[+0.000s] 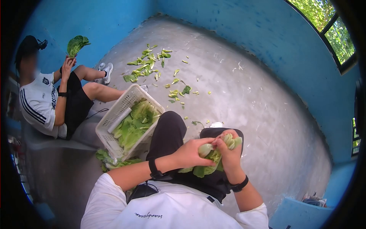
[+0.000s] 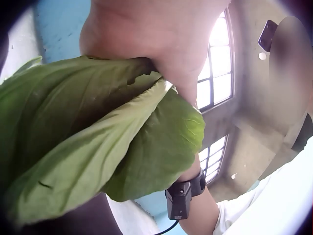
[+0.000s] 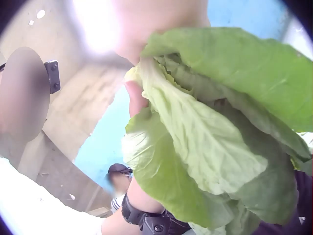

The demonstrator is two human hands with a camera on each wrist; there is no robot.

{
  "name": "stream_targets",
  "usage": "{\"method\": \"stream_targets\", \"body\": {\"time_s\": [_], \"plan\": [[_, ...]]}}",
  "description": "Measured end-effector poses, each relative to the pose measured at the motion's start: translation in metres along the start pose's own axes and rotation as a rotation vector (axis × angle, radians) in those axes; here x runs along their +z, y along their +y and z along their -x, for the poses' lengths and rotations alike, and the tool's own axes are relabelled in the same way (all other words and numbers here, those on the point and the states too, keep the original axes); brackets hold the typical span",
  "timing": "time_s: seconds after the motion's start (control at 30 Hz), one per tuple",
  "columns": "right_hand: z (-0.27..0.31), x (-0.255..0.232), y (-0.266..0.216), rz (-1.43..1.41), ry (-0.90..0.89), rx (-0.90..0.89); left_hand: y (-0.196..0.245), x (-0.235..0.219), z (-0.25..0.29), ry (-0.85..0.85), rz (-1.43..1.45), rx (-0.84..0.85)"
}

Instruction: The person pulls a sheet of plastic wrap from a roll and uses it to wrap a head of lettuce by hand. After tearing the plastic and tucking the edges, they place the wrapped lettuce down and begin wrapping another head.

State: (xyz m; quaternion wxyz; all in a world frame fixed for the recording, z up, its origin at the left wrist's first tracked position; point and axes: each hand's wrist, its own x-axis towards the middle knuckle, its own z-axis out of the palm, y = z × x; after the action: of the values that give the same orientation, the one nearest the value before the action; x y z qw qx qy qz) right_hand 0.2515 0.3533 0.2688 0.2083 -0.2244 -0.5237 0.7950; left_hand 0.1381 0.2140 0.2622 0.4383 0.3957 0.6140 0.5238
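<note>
Both hands work on a head of leafy greens (image 1: 207, 170) over the lap, its pale stalk ends up and its leaves hanging down. My left hand (image 1: 193, 153) curls round the left side, thumb and fingers about a pale stalk. On the other side my right hand (image 1: 230, 154) grips the stalk end, its fingertips close to the left hand's. Broad leaves (image 2: 83, 132) fill much of the left wrist view below the hand. In the right wrist view, leaves with pale ribs (image 3: 195, 132) spread out under the hand, hiding most of the fingers.
A white slatted basket (image 1: 106, 135) with green leaves (image 1: 134, 128) stands left of my knees. More greens (image 1: 114, 162) lie beside it. Torn leaves (image 1: 145, 65) are scattered over the grey floor (image 1: 244, 99). Another person (image 1: 45, 99) sits at the left, holding a leafy bunch (image 1: 77, 45).
</note>
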Motion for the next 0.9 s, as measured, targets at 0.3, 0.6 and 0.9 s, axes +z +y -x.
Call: {"method": "stream_targets", "body": {"time_s": [0.3,0.6,0.9], "plan": [[0.003,0.002,-0.001,-0.125,0.032,0.123,-0.006,0.002,-0.004,0.110,0.053,-0.052],[0.004,-0.007,-0.004,-0.262,-0.170,0.168,-0.010,-0.002,-0.003,0.103,0.094,-0.003],[0.000,-0.009,-0.003,-0.211,-0.121,0.198,-0.005,0.003,-0.004,0.147,0.067,-0.025]]}}
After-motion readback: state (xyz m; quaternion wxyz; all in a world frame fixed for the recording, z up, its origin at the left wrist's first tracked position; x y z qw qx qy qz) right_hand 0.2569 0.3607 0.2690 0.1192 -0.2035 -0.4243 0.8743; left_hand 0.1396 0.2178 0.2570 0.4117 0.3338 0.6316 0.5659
